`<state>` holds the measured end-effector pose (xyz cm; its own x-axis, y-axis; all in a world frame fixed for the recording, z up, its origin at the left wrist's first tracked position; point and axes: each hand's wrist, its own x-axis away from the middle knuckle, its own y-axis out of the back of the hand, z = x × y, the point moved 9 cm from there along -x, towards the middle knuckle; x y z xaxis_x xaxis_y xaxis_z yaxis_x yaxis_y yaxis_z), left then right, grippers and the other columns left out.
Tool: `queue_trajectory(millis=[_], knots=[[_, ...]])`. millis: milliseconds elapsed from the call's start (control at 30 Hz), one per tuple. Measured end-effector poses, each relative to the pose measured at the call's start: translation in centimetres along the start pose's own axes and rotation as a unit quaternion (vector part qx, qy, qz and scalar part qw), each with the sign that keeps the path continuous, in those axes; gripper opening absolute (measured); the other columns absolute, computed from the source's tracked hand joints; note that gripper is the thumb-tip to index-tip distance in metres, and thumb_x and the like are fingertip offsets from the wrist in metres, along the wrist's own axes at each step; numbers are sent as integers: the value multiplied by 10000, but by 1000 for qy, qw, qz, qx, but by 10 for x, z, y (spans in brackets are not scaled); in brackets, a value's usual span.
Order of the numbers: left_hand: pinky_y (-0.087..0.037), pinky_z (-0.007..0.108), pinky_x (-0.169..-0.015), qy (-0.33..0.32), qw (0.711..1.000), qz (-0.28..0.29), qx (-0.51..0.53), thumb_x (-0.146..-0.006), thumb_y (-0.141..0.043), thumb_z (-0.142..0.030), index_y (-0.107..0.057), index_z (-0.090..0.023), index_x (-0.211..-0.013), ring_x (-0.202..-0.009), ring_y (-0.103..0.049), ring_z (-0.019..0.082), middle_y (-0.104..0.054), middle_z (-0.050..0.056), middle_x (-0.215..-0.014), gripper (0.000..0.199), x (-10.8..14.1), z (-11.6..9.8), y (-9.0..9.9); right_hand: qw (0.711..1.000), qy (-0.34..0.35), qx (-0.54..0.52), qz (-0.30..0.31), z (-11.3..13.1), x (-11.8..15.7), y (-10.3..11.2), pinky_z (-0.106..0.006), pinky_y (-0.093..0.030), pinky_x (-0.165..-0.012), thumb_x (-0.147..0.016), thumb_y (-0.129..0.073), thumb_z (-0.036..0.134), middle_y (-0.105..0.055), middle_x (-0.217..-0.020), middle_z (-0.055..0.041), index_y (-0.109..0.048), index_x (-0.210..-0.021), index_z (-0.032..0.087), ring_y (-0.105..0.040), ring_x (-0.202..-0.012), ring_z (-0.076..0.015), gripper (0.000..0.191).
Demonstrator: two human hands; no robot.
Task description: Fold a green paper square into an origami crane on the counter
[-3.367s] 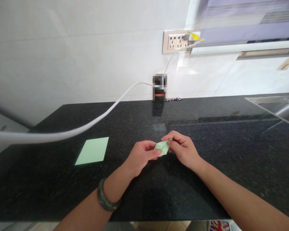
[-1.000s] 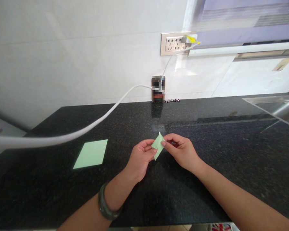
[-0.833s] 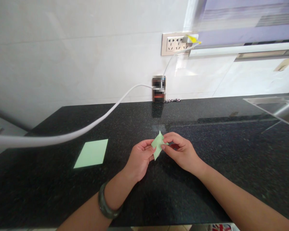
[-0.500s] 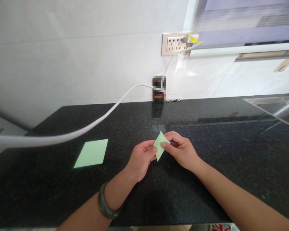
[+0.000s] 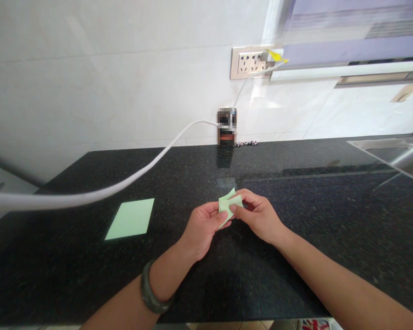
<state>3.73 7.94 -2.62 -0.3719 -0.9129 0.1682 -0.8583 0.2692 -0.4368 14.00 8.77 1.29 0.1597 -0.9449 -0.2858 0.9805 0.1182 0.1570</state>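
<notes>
Between my hands is a small piece of folded light green paper, with flaps standing apart at its top. My left hand pinches its left and lower side, thumb in front. Thumb and fingers of my right hand grip the right side of the same paper. Both hands are above the black speckled countertop. Off to the left, a flat light green sheet of paper lies on the counter. A dark green bangle circles my left wrist.
A pixelated upright device leans at the white wall. A thick white cable runs from it to the left, and a thin one up to the wall socket. A beaded strand lies beside it. At right is a metal sink.
The folded paper has gone from a closed diamond shape to one with its flaps spread open, the right flap turned toward the right. Both hands stay in nearly the same place.
</notes>
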Motion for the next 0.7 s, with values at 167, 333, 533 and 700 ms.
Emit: queue_trajectory(millis=[167, 333, 533, 700], knots=[[-447, 277, -741, -5, 1000, -8, 7, -695, -644, -259, -656, -160, -894, -782, -593, 141, -659, 57, -856, 223, -1, 1, 1, 997, 66, 36, -9, 17, 3, -1, -325, -458, -749, -767, -568, 195, -557, -886, -30, -670, -877, 284, -538, -840, -160, 174], [-437, 286, -772, -33, 999, -9, 28, -702, -638, -229, -640, -180, -947, -807, -586, 137, -654, 51, -911, 250, -2, -4, -1, 983, 143, 119, -18, 31, 9, -5, -373, -439, -820, -775, -552, 150, -518, -1034, -33, -656, -947, 336, -512, -941, -175, 274], [-444, 257, -684, -68, 996, -11, 52, -693, -643, -208, -643, -177, -955, -750, -584, 133, -660, 52, -891, 264, -3, -8, 0, 962, 178, 208, -3, 28, 16, -12, -364, -471, -750, -761, -556, 124, -375, -1261, -43, -659, -941, 318, -459, -1030, -212, 284], [-430, 217, -625, -78, 996, -27, 43, -694, -637, -178, -642, -182, -944, -707, -580, 114, -665, 33, -818, 250, -4, -8, 5, 948, 207, 243, -6, 33, 18, -15, -359, -466, -761, -759, -563, 142, -383, -1244, -51, -654, -944, 305, -434, -1067, -220, 263]])
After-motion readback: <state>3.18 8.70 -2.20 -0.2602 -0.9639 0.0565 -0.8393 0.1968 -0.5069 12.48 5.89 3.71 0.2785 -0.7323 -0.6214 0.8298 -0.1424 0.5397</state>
